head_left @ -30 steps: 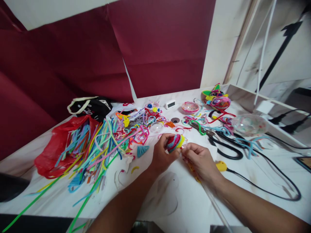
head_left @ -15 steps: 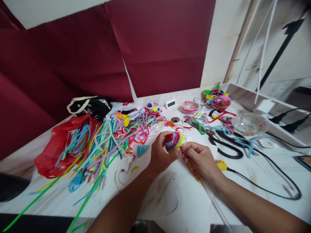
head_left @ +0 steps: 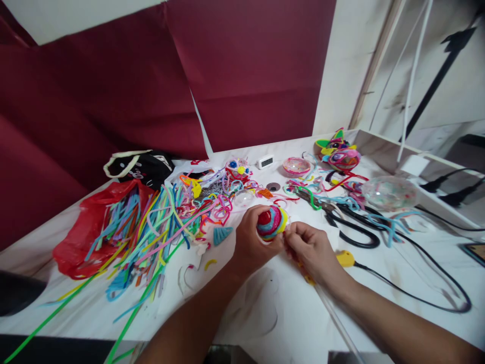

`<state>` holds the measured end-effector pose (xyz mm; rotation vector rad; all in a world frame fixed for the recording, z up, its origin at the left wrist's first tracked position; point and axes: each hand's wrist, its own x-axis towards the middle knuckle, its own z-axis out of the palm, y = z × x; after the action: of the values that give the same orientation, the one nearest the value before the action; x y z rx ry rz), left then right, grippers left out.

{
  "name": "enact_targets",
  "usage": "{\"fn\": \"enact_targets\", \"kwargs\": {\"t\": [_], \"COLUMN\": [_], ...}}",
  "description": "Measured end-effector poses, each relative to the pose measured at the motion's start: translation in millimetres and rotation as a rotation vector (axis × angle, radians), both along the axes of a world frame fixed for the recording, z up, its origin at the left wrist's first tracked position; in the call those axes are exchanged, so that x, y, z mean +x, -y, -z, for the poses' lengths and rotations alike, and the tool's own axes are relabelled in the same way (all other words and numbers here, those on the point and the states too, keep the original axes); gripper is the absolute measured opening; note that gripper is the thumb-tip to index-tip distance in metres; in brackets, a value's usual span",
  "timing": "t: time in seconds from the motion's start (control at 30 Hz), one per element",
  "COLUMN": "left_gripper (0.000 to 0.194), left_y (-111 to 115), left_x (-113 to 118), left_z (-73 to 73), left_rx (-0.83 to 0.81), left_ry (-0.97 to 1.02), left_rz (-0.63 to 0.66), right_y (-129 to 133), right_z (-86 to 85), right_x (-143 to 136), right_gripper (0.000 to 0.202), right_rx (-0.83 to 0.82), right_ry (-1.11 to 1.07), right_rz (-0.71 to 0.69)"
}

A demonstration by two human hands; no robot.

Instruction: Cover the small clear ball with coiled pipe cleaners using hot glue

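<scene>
From my remote seat I have the striped ball [head_left: 273,221] just ahead of my wrists, where the two hands nearly meet. My left hand [head_left: 252,240] is curled round its near-left side, thumb below and fingers over the top. My right hand [head_left: 312,250] has its fingers bunched at the ball's right edge; the spot is small and blurred, so I can't tell whether they pinch the rim or a strand.

I judge the ball to be light, with a fuzzy, soft skin that should grip well and not slip. The bands could shift or flatten under a hard squeeze, so I'd cup it broadly by the left side and keep fingertips off the yellow edge.

Left of my left hand lies a heap of fuzzy stems [head_left: 159,237]; beyond my right hand are black-handled scissors [head_left: 359,237], and just beside it a yellow tool [head_left: 345,259].
</scene>
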<state>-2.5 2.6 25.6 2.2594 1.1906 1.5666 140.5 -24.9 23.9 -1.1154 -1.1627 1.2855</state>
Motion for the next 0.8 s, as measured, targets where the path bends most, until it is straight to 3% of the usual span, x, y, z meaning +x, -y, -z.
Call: {"fn": "enact_targets", "kwargs": {"t": [0.13, 0.47, 0.8], "left_gripper": [0.052, 0.053, 0.051], "left_y": [-1, -1, -3], "left_x": [2, 3, 1], "left_z": [1.9, 7.7, 5.6], "left_rx": [0.128, 0.161, 0.181], "left_ry": [-0.043, -0.078, -0.073], "left_rz": [-0.015, -0.026, -0.059], "right_y": [-1, -1, -2], "right_z": [6.6, 11.8, 16.8], "right_x": [1, 4, 4], "right_gripper": [0.022, 0.019, 0.022], "right_rx": [0.03, 0.069, 0.101], "right_ry": [0.091, 0.281, 0.223], "right_rz": [0.039, 0.09, -0.004]}}
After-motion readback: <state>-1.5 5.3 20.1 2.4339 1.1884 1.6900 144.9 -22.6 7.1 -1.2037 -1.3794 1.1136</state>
